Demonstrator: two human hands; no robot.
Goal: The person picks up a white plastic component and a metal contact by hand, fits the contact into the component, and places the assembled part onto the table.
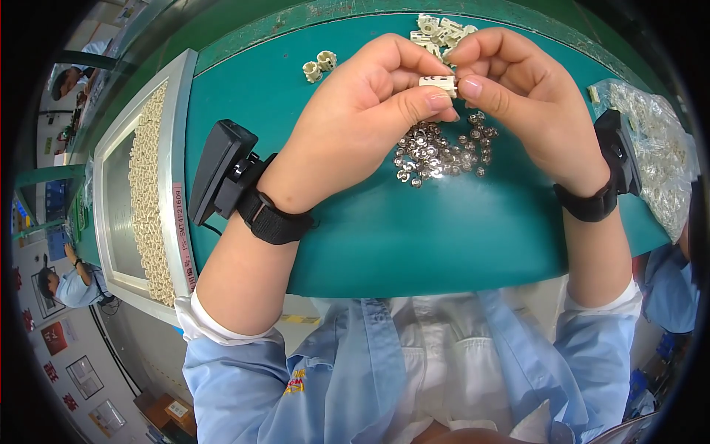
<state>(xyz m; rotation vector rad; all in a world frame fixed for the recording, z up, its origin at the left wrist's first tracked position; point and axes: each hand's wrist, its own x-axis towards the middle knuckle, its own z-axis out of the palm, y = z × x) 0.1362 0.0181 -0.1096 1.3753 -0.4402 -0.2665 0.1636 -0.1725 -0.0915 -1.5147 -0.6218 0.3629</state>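
Note:
Between my two hands, above the green table mat (444, 244), is a small cream plastic cylinder (438, 83) with slots in its side. My left hand (370, 111) grips it between thumb and fingers. At its right end the thumb and forefinger of my right hand (521, 96) are pinched together; what they hold there, if anything, is too small to make out. Just below my hands lies a loose pile of small shiny metal parts (436, 155). Beyond my fingers sits a heap of similar cream plastic parts (440, 31).
Two cream parts (319, 66) stand apart at the far left. A metal-framed tray (181, 140) with rows of cream parts lies along the left. At the right rests a clear plastic bag (651, 148) of small pieces. Other people are in the background at left, and a sleeve shows at right.

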